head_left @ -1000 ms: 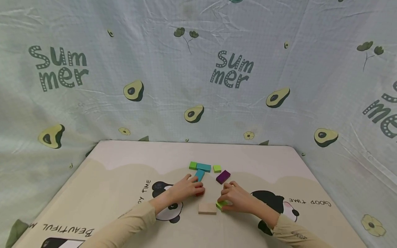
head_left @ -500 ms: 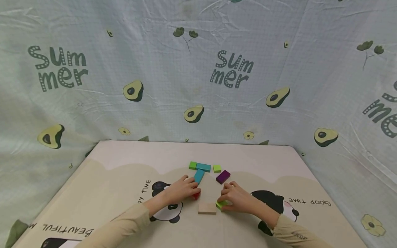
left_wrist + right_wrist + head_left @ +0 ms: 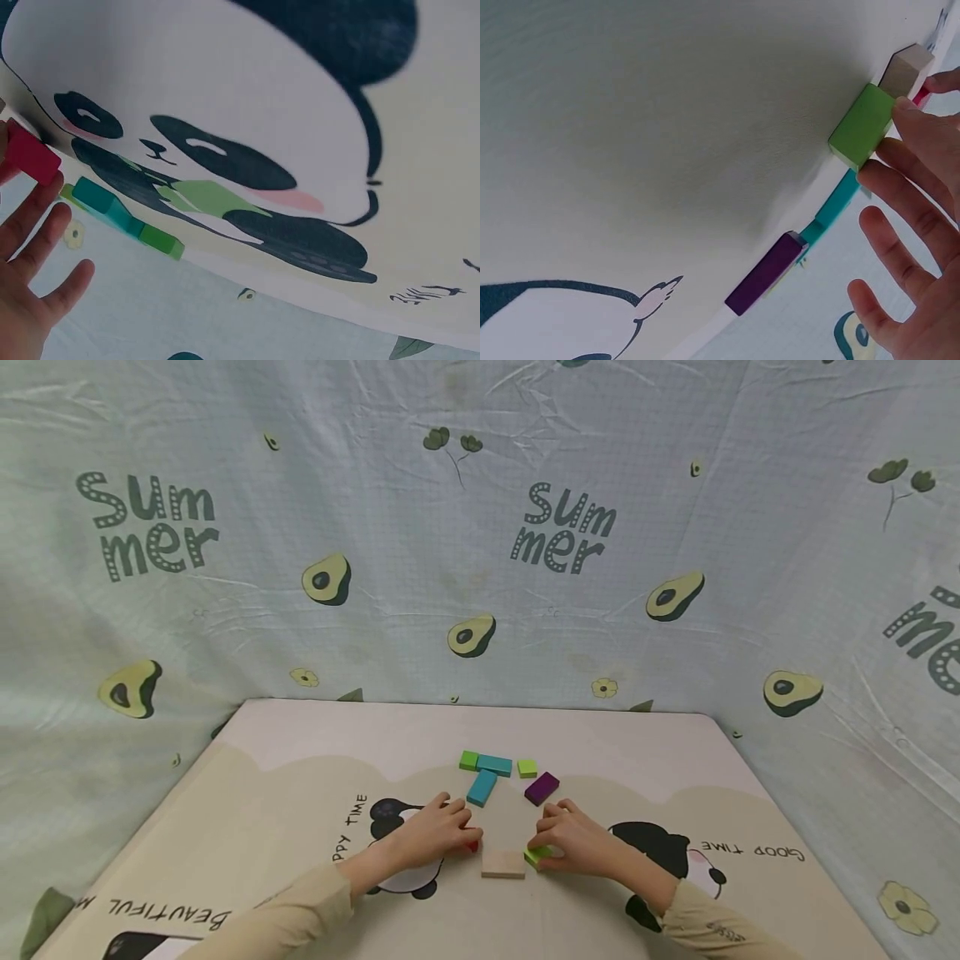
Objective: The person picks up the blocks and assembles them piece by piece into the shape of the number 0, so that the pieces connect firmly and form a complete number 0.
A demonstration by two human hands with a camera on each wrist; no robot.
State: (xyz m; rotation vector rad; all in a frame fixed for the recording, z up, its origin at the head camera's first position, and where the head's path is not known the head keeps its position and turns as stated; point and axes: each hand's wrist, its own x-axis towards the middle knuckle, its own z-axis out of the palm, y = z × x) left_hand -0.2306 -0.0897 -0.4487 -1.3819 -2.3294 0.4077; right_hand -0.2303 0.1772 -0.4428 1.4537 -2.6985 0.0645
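My left hand (image 3: 429, 837) pinches a small red block (image 3: 34, 154), mostly covered by its fingers in the head view. It is just left of a plain wooden block (image 3: 502, 864) lying flat on the table. At that block's right end, my right hand (image 3: 577, 842) holds a light green block (image 3: 862, 126) between thumb and fingers. Beyond the hands lie a purple block (image 3: 542, 788), a tilted blue block (image 3: 482, 787) and another blue block (image 3: 495, 765) with a green block (image 3: 468, 760) at its left end. A second small green block (image 3: 527, 768) lies apart.
The table (image 3: 300, 760) carries a cover with panda prints and lettering. A pale curtain (image 3: 405, 527) with avocado prints hangs behind it and along its sides.
My left hand has drawn left and towards me with the red block, away from the tilted blue block, now fully in view. The right hand and its green block have hardly moved.
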